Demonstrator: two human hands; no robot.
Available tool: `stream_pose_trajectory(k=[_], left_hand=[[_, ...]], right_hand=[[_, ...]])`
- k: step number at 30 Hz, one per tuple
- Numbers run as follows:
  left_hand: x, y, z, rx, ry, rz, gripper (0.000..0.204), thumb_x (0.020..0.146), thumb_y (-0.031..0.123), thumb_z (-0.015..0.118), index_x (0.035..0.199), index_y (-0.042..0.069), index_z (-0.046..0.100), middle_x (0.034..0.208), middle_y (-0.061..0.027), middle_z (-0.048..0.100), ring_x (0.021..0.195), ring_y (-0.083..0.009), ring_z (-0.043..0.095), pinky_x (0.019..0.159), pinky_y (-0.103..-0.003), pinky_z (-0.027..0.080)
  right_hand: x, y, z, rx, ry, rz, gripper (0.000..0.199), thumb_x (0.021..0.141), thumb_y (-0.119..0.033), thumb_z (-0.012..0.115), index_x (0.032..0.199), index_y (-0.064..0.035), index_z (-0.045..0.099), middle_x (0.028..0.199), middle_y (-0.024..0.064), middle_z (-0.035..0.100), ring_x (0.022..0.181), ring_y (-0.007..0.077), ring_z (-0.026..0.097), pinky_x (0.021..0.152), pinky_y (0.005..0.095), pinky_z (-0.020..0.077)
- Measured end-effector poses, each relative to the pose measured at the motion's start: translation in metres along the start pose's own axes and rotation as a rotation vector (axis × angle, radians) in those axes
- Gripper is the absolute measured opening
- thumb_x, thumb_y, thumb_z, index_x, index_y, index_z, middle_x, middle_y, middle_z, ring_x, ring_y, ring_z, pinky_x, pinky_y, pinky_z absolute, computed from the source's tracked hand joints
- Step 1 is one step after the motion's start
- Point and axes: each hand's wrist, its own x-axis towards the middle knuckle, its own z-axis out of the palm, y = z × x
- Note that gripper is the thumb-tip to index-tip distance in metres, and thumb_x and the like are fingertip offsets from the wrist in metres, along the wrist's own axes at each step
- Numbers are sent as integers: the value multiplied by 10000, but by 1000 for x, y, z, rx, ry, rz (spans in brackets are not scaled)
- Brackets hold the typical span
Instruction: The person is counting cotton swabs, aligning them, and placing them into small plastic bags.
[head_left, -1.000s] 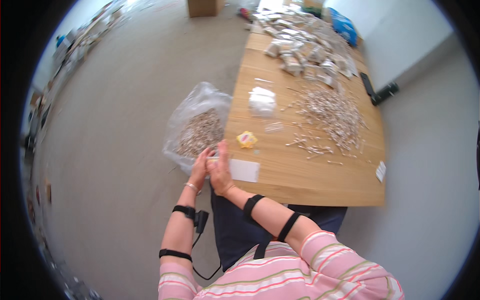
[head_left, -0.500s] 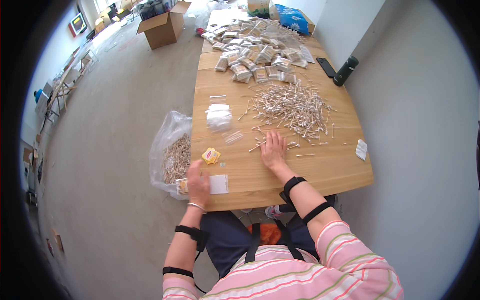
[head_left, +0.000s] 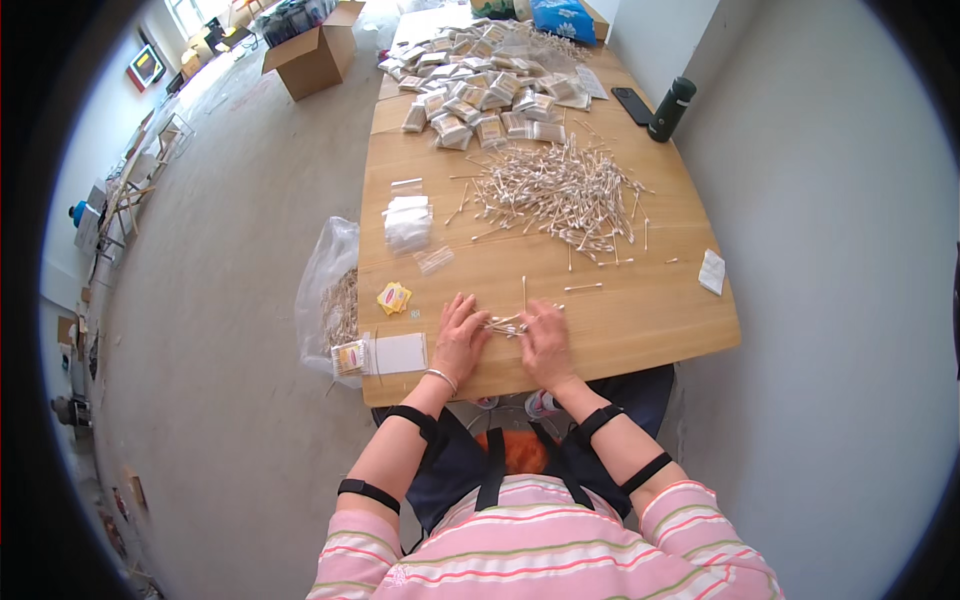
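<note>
Clear bag at nine o'clock holding swabs; small swab bunch pinched between left hand and right hand grips on bench.

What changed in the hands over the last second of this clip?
Both hands left the table's left edge by the plastic bag and moved right. The left hand and right hand now gather a small bunch of cotton swabs. The big swab pile and packets stayed put.

Bright, even daylight, soft shadows, sharp centre, strong fisheye bending at edges
</note>
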Motion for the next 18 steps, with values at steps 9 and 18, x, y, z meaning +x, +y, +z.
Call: stream_pose_trajectory(k=[9, 18], left_hand=[[-15, 15, -4, -23, 150, -62, 176, 721, 92, 728, 887, 76, 673, 915, -92, 560, 921, -287, 515, 813, -385, 446], [-20, 15, -5, -67, 199, 7, 116, 722, 86, 722, 830, 85, 679, 838, -80, 564, 876, -290, 530, 789, -381, 450]], right_hand=[[14, -3, 0, 35, 84, 480, 435, 750, -178, 691, 1140, -39, 555, 1065, 123, 491, 1028, 323, 460, 889, 427, 394], [56, 4, 38, 354, 76, 308, 231, 782, -10, 585, 1008, -27, 632, 957, 124, 622, 913, 309, 555, 828, 379, 447]])
